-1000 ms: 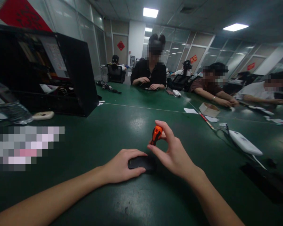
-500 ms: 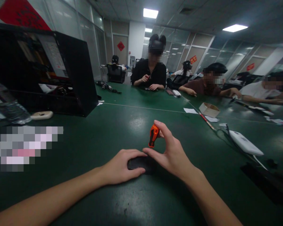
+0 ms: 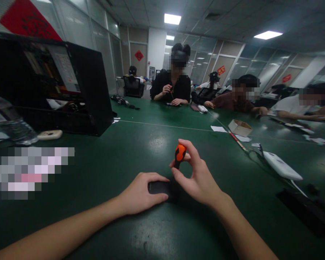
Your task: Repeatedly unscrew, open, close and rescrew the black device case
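Note:
A small flat black device (image 3: 159,187) lies on the green table (image 3: 130,151) just in front of me. My left hand (image 3: 139,193) rests over its left end, thumb and fingers closed on its edges. My right hand (image 3: 197,177) pinches an orange-and-black screwdriver handle (image 3: 180,154) between fingers and thumb, holding it upright above the device's right end. The screwdriver's tip is hidden behind my fingers.
An open black computer case (image 3: 51,83) stands at the left, with a plastic bottle (image 3: 5,122) and a beige object (image 3: 50,134) near it. A white device (image 3: 281,165) with cable, a small cardboard box (image 3: 239,127) and papers lie to the right. Several people sit around the far side.
The screwdriver handle has turned in my right fingers and now stands more upright. My left hand has stayed on the black device. People across the table have shifted their hands.

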The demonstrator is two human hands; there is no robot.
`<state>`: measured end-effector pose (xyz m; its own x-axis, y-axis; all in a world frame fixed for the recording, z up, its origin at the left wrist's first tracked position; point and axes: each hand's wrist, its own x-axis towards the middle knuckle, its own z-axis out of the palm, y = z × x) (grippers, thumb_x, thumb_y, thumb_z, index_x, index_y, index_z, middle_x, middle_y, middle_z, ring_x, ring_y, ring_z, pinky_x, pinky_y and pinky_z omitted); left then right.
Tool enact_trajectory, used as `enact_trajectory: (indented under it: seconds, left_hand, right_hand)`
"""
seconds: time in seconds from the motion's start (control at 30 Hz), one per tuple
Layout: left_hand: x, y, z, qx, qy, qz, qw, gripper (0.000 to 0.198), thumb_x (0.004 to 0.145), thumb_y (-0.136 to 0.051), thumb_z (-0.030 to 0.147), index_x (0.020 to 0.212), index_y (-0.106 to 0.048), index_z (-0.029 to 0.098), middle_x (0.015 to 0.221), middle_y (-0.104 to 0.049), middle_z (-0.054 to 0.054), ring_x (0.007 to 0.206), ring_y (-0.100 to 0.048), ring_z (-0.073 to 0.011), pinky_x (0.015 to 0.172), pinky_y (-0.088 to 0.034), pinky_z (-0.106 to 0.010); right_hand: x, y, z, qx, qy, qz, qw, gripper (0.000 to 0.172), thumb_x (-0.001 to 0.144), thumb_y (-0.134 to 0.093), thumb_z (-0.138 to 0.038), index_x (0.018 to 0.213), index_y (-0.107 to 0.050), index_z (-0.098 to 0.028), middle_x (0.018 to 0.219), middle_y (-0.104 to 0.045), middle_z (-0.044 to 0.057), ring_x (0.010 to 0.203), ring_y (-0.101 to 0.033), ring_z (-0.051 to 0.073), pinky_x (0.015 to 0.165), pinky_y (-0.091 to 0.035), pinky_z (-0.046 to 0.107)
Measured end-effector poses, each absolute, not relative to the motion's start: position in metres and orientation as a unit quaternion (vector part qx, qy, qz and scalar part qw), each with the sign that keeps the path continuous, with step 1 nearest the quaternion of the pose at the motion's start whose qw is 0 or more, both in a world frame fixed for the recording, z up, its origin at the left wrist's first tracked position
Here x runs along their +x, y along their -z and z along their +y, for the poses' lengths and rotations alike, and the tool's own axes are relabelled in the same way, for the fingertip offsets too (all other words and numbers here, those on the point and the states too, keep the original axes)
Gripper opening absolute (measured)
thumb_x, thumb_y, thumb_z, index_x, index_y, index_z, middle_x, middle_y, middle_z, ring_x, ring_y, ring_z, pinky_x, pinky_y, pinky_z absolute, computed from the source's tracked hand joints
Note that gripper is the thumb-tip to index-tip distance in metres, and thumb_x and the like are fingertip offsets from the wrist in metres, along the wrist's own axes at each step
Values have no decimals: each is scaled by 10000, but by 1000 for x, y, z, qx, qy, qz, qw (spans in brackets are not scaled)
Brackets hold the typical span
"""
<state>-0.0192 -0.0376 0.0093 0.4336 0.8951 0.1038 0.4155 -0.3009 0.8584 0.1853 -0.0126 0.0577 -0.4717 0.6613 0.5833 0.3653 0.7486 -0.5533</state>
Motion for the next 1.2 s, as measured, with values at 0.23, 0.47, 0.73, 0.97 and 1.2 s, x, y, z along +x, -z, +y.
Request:
enact_trajectory:
  seconds: [0.23,0.47,0.73,0.97,1.2]
  left_hand:
    - [-20,-5,-38,760,-323,427,370,357,810,-771,260,1159,-754,189,1137,-769,-55,1054,-701,-256,966,-499,-361]
    - [-20,-5,-39,760,-318,432,368,357,814,-768,256,1167,-746,206,1139,-759,-41,1052,-695,-248,960,-496,-359]
    - [-21,-1,-38,771,-322,416,359,355,827,-757,257,1177,-735,205,1138,-755,-42,1046,-694,-243,951,-495,-353]
    - [-22,-2,-37,769,-324,411,367,351,822,-761,281,1162,-737,196,1123,-761,-50,1035,-698,-248,937,-502,-355]
    - [-19,0,-40,759,-328,426,366,362,811,-760,262,1168,-735,210,1138,-745,-47,1046,-687,-244,949,-495,-350]
  right_hand:
    - [188,-48,-5,-315,-82,-841,432,776,842,-756,-265,1488,-331,-339,1193,-633,65,1031,-650,219,976,-516,423]
    - [193,-54,-2,-344,-160,-818,432,741,867,-730,-244,1493,-347,-344,883,-619,-25,790,-646,163,825,-547,338]
    - [188,-51,-8,-303,-159,-832,438,841,894,-642,-153,1588,-219,-369,944,-688,-12,863,-700,152,920,-551,359]
    - [188,-46,-6,-285,-83,-841,451,741,864,-728,-229,1483,-343,-359,1248,-650,68,953,-696,184,886,-570,366]
    - [195,-45,0,-362,-156,-786,476,736,860,-753,-298,1483,-361,-326,894,-657,-25,759,-674,164,773,-571,334]
